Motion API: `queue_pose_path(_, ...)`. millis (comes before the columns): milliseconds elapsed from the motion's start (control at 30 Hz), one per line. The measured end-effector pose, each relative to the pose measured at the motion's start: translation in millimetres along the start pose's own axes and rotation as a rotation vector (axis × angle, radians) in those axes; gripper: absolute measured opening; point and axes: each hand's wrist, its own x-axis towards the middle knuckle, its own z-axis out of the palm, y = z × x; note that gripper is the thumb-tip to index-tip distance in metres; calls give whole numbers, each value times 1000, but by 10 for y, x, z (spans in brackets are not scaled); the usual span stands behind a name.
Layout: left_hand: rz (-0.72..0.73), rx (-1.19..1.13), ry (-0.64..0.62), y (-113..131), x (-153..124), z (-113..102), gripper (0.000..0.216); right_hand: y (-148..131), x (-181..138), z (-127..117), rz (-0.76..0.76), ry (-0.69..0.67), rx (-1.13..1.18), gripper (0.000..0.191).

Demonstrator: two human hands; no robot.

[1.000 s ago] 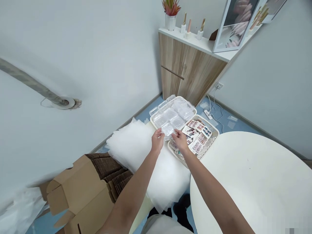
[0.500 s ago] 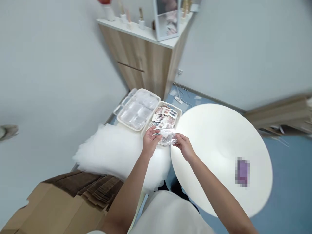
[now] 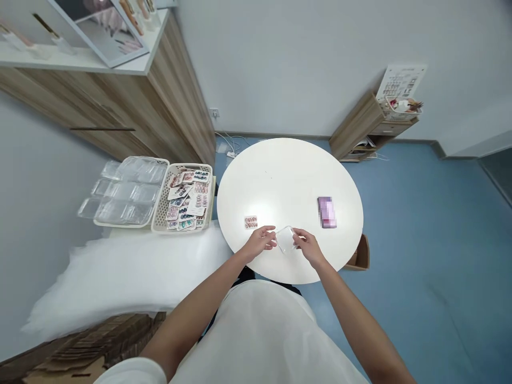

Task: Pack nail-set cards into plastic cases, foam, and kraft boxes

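Observation:
Both my hands hold a small clear plastic case just above the near edge of a round white table. My left hand pinches its left side and my right hand pinches its right side. A small card of press-on nails lies on the table just left of my left hand. A blurred purple object lies on the table to the right.
To my left, a white basket of clear cases and a basket of nail cards stand on a surface beside white foam sheets. Flat cardboard boxes lie near left. A wooden cabinet and a small shelf stand by the wall.
I have turned right from the baskets to the round table, carrying the clear case in both hands. It is now over the table's near edge.

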Motion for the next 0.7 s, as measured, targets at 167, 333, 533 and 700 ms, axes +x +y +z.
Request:
queue_pose_path(167,-75,122,-70,-148,124,554,41,195,33,-517,-40,-85,10,37)
queue_pose_path(333,-127,49,10,-330,175,988,27,286,149,-732,-110,31,-136,37)
queue_pose_path(533,-62,-52,224,-532,196,1180,23,291,49,-778,-382,-94,-491,36)
queue_pose_path(700,-35,-40,168,-588,184,1148,24,183,-42,-806,-376,-257,-663,40)
